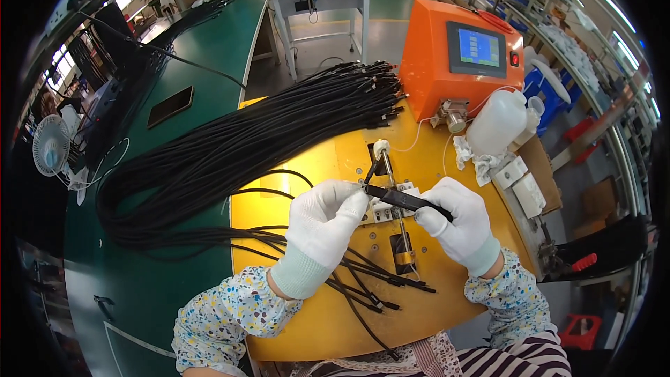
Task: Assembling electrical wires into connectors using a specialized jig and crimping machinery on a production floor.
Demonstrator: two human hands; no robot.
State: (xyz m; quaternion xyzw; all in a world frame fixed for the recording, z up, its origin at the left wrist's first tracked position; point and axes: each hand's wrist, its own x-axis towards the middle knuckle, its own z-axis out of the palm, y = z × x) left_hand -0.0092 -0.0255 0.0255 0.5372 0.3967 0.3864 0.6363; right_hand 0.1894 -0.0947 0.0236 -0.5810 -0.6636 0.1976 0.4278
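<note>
In white gloves, both my hands meet above a small metal fixture (384, 213) on the yellow board. My left hand (322, 218) is closed in a pinch; a black cable (296, 176) runs behind it, and its fingertips press at the tip of a flat black bar-like piece (401, 200). The other end of this piece is gripped between thumb and fingers of my right hand (457, 215). Its exact kind does not show. Several loose black cables (366, 272) lie under and below my left wrist, their ends toward the front right.
A thick bundle of black cables (244, 136) curves across the green table (160, 293) and the yellow board (433, 300). An orange machine (426, 56) with a screen stands behind, beside a white bottle (497, 122). A phone (170, 107) and a small fan (51, 145) are at left.
</note>
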